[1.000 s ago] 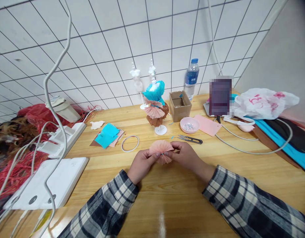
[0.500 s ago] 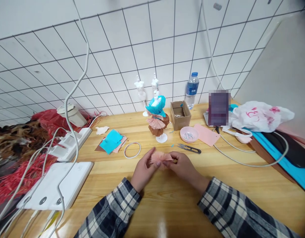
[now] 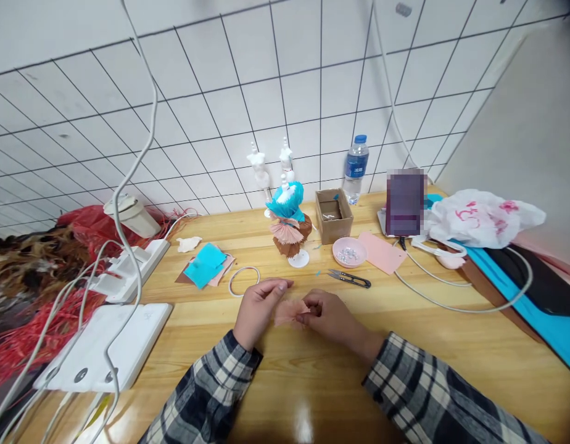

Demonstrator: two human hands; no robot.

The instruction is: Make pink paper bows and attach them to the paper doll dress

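Low over the front of the wooden table, a pleated pink paper fan [image 3: 287,310] is pinched at its right side by my right hand [image 3: 331,317]. My left hand [image 3: 260,308] is just left of the fan, its fingers stretched out and nothing in them. Behind my hands stands a small white mannequin [image 3: 285,182] dressed in turquoise, pink and brown pleated paper [image 3: 289,225] on a round white base [image 3: 298,258]. Black thread snips [image 3: 352,279] and a pink bowl of small beads [image 3: 350,253] lie beyond my right hand. A white ring [image 3: 243,282] is beyond my left.
Turquoise, pink and brown paper pieces [image 3: 205,265] lie at left, near a power strip [image 3: 130,271] and a white device [image 3: 104,342] with cables. A cardboard box [image 3: 334,216], water bottle [image 3: 356,169], pink card [image 3: 382,253], phone [image 3: 406,203] and plastic bag [image 3: 486,217] are at the back right.
Both hands held the pink paper fan before. My left hand has let go and opened, moving left; my right hand keeps the fan, which is turned and lower now. The view tilted upward.
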